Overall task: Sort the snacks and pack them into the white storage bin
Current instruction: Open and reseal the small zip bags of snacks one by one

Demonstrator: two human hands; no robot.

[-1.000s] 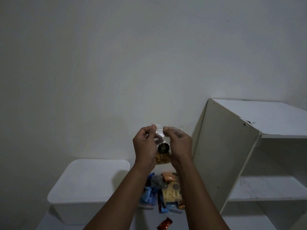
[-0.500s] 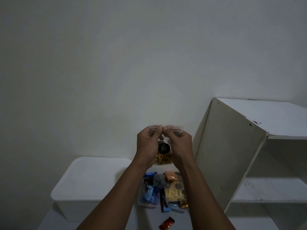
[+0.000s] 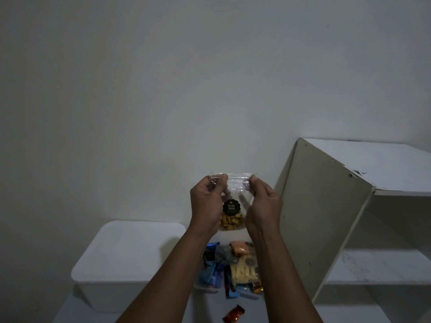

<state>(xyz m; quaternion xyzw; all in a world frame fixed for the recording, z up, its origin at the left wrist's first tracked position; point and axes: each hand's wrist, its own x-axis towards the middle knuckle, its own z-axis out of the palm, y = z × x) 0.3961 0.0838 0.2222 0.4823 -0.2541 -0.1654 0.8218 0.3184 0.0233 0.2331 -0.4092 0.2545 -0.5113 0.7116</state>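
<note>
A: Item one?
B: Clear snack bag [image 3: 232,215], dark round label, held up before the wall. Left grip [image 3: 206,203] and right grip [image 3: 263,206] each pinch a top corner.
A: Surroundings?
B: Snack pile [image 3: 233,269] below; white storage bin [image 3: 130,250], lidded, at left; shelf unit [image 3: 326,217] at right.

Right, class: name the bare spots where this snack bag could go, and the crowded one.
Free: the white bin's flat top, left of the snack pile; the shelf unit's top and middle board, right. Crowded: the pile, between bin and shelf unit.
</note>
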